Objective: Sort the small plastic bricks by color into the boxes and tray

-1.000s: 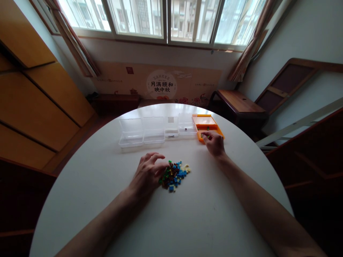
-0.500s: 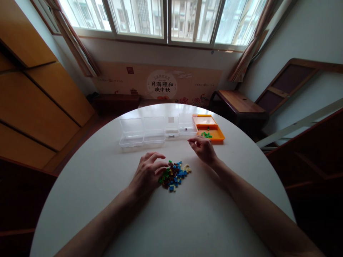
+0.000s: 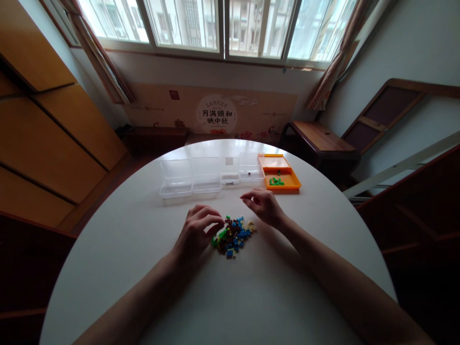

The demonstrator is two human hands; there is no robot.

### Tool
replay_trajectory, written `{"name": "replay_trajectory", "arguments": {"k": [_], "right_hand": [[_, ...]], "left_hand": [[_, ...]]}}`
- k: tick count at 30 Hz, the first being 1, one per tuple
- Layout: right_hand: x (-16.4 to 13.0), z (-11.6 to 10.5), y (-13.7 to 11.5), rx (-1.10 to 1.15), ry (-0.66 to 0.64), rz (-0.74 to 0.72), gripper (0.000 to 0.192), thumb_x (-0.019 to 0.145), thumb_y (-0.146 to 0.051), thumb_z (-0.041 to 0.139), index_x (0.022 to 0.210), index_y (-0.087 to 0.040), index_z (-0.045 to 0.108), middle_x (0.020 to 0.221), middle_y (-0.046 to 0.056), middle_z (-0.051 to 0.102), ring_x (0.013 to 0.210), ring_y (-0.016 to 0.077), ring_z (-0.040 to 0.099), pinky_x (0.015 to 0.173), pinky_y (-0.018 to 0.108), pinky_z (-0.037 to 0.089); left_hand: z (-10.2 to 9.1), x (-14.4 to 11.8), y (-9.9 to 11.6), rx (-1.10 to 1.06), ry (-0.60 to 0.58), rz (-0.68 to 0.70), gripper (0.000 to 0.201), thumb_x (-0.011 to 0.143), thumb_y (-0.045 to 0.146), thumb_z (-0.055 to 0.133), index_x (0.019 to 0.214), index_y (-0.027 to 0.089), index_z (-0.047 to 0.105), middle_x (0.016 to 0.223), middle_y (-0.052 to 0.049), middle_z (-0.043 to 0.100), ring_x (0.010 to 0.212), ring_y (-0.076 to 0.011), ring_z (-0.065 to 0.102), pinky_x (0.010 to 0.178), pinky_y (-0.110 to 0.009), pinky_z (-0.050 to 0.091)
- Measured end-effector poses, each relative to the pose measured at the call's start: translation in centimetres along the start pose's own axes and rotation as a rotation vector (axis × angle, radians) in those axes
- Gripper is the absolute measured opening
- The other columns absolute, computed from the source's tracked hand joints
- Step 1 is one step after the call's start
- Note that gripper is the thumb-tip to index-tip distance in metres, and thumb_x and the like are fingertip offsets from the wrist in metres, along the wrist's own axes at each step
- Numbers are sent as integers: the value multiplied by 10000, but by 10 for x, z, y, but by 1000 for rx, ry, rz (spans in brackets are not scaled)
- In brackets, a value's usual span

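Observation:
A small heap of toy building bricks (image 3: 235, 235) in blue, brown, green and cream lies on the white table. At its left edge is my left hand (image 3: 197, 232), thumb and index finger drawn together in a pinch over the bricks; what is between the fingertips, if anything, is too small to make out. My right hand (image 3: 264, 206) hovers beyond the heap to the right, fingers loosely curled, with nothing visible in them. Behind it stands an orange box (image 3: 293, 184) with its lid raised, holding several green bricks (image 3: 276, 181).
Left of the orange box, clear plastic boxes (image 3: 176, 191) stand in a row with lids raised. One clear box (image 3: 257, 176) has a small dark piece in it. The round white table (image 3: 230, 302) curves away at its edges; a wooden chair (image 3: 323, 136) is beyond it.
My right hand has come back from the orange box, leftward and nearer to me. The fingertips of my left hand have drawn together, and more green bricks show beside it.

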State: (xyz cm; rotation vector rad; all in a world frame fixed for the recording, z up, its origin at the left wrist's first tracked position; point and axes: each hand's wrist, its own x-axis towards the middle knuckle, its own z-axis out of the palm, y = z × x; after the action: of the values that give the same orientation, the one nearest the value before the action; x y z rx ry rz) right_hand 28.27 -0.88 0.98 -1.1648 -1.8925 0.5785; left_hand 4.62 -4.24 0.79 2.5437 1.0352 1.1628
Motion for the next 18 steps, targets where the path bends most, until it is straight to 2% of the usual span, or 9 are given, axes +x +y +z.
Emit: {"name": "replay_trajectory", "arguments": {"k": [5,7,18], "right_hand": [[-6,9,-25,291,-366,34,173,810,-231,622,905,-151,744,751,23,663,617,94,522,585,209,421],[-8,12,-33,394,-435,51,172,801,-210,609,887,-139,740,744,22,660,646,102,553,600,210,438],[-10,21,-31,426,-387,113,180,789,-301,668,836,-139,733,701,18,658,617,104,549,579,211,436]], "left_hand": [[-2,1,5,-79,110,51,27,845,209,654,840,231,669,830,-14,660,850,-161,567,776,-329,488],[-2,2,7,-74,131,60,36,845,203,653,833,232,669,817,-9,655,839,-156,564,761,-319,492],[-2,2,6,-38,139,74,33,830,200,669,815,230,667,802,-10,650,837,-162,567,751,-320,498]]}}
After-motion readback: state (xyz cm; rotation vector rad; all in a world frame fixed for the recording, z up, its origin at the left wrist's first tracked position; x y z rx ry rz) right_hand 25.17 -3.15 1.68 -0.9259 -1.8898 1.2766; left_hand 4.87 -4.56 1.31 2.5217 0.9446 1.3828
